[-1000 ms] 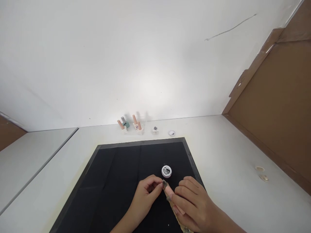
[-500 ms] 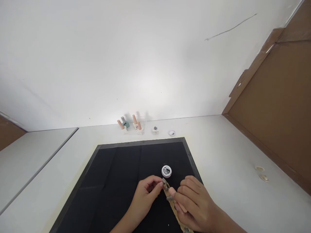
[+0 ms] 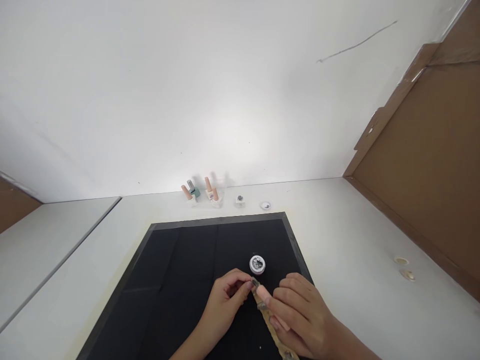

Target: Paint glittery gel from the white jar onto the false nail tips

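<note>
Glare brightens the wall [image 3: 232, 110] centrally, bottles [image 3: 215, 195] casting soft shadows.

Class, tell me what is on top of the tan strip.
Greyish pieces show on the tan strip. The right hand, holding a peach-coloured handle, covers part of it from view, and the left hand covers its tip. Whatever sits beneath them cannot be seen.

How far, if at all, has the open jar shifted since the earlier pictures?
No visible shift: the jar sits at the same spot on the black mat, as far from its far and right edges as before.
</note>
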Available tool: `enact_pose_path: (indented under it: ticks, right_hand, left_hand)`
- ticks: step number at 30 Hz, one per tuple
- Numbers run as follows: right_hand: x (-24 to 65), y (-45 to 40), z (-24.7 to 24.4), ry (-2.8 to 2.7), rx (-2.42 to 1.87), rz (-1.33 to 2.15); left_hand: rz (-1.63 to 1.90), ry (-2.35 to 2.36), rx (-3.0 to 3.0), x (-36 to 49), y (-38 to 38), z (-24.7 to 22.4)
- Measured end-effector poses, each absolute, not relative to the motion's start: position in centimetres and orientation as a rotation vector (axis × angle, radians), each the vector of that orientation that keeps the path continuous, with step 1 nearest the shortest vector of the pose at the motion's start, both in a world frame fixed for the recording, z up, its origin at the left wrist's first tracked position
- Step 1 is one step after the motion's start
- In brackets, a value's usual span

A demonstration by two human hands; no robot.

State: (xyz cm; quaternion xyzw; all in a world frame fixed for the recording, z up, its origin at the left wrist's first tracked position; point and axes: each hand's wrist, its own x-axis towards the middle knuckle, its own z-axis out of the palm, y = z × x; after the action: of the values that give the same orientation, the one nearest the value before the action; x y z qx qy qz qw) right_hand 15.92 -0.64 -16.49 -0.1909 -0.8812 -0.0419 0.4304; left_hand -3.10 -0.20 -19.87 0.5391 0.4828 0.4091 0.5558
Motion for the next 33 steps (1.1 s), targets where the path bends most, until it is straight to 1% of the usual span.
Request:
enact_pose_path:
  ticks: [19, 33]
  right_hand:
    - [15.18, -0.9, -16.66, -2.141, -0.545, -0.132]
    - [15.55, -0.91, -15.88, -2.214, -0.47, -0.087]
  left_hand:
    - [0.953, 1.109, 1.296, -3.32, -0.28, -20.14]
    - [0.96, 1.112, 1.269, -3.29, -0.14, -20.02]
